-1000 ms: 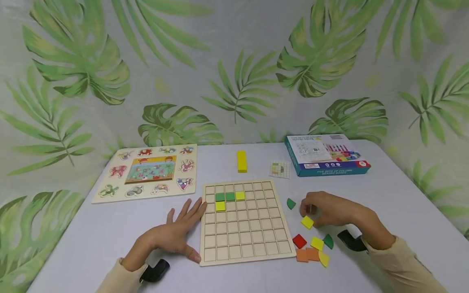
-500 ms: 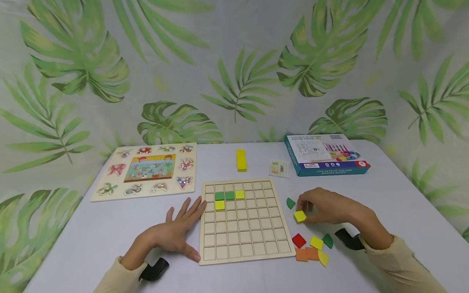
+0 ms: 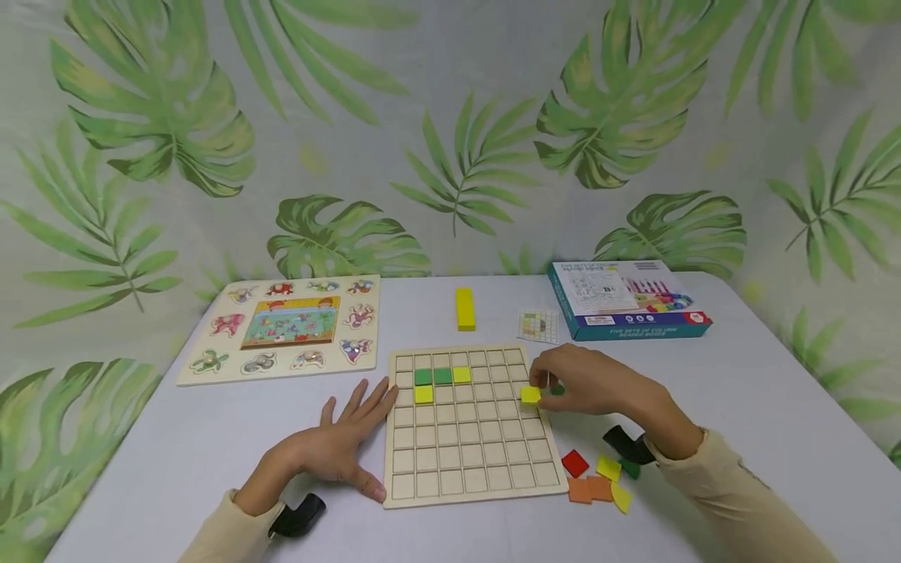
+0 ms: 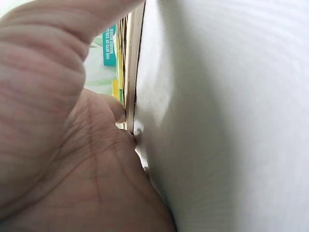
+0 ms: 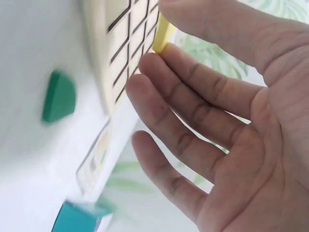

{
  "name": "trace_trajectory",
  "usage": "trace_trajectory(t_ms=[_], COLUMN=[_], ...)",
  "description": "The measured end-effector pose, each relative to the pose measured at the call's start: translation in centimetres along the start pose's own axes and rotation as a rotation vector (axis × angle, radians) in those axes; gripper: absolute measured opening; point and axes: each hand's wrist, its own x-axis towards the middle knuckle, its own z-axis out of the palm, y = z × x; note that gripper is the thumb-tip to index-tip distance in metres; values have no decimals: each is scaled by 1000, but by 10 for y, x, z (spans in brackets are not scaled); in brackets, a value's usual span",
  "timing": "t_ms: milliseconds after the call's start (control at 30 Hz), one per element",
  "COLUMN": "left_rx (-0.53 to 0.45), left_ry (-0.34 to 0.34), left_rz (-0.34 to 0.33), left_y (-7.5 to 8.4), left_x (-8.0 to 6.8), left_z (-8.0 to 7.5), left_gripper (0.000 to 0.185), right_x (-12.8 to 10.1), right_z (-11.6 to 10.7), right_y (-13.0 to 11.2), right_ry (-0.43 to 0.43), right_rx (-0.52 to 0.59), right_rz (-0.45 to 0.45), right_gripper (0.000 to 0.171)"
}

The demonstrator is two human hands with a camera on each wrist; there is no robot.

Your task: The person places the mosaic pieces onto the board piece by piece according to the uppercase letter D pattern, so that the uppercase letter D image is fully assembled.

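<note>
My right hand (image 3: 587, 381) pinches a yellow square tile (image 3: 531, 395) between thumb and forefinger, over the right edge of the wooden grid board (image 3: 457, 446). The same tile (image 5: 164, 35) shows at the fingertips in the right wrist view. My left hand (image 3: 338, 450) lies spread along the board's left edge, its fingertips and thumb touching the rim. On the board sit two green tiles (image 3: 432, 377) in a row with a yellow tile (image 3: 461, 375), and another yellow tile (image 3: 424, 394) below the left one.
Loose red (image 3: 575, 464), orange (image 3: 590, 490) and yellow pieces lie right of the board. A green quarter piece (image 5: 59, 96) is partly behind my right hand. Farther back are a pattern card (image 3: 538, 325), a yellow block (image 3: 465, 310), a box (image 3: 633, 301) and an animal puzzle (image 3: 281, 332).
My right hand has picked up the yellow tile from the table and carried it left and away from me, over the board's right edge. The left hand stays in place.
</note>
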Motion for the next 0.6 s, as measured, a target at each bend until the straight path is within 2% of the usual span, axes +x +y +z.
trace_trajectory(t_ms=[367, 600], left_rx=[13, 18], left_ry=[4, -3], left_rz=[5, -3], left_y=[-4, -2], left_x=[1, 1], left_z=[2, 0], left_gripper=[139, 138], right_x=[42, 60], right_z=[11, 18], right_y=[-49, -64], right_ry=[27, 18], right_rx=[-26, -34], right_rz=[-105, -153], right_gripper=[15, 16])
